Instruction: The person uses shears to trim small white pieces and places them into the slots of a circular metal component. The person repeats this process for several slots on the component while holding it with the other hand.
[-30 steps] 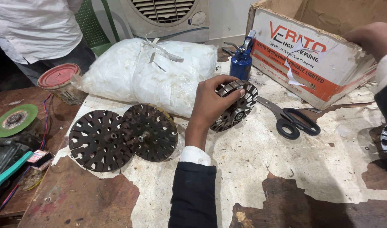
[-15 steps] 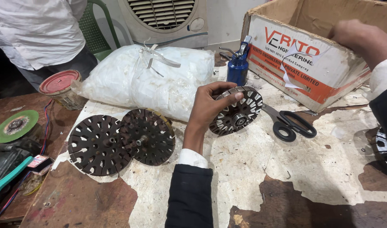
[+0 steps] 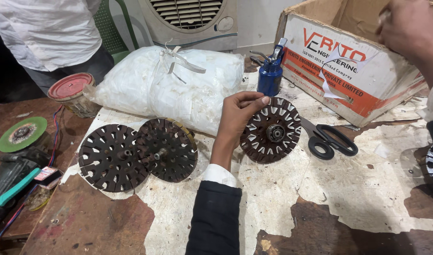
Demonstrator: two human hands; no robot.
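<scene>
- The left hand (image 3: 238,115), in the middle of the frame, has its fingers narrowed to a pinch on the upper left rim of the slotted round core (image 3: 272,131), which it props tilted on the worktable (image 3: 282,198), insulation slips showing pale in its slots
- The right hand (image 3: 408,28), at the upper right corner, is partly cut off by the edge; it sits at the rim of the cardboard box (image 3: 368,75), fingers curled, and whether it holds anything I cannot tell
- As a judgement, the work is at an early or middle stage: one core is in hand with its slots lined, while two dark slotted cores (image 3: 136,156) lie overlapping at centre left, their slots looking bare and not yet handled
- Black scissors (image 3: 327,139) lie just right of the held core, a blue oil can (image 3: 271,73) stands above it, and a white tied plastic bag (image 3: 171,89) fills the upper middle
- Against the frame half a second ago, the left hand has slid from covering the core's upper face to its rim, so most of the face now shows, and the right hand has moved higher over the box
</scene>
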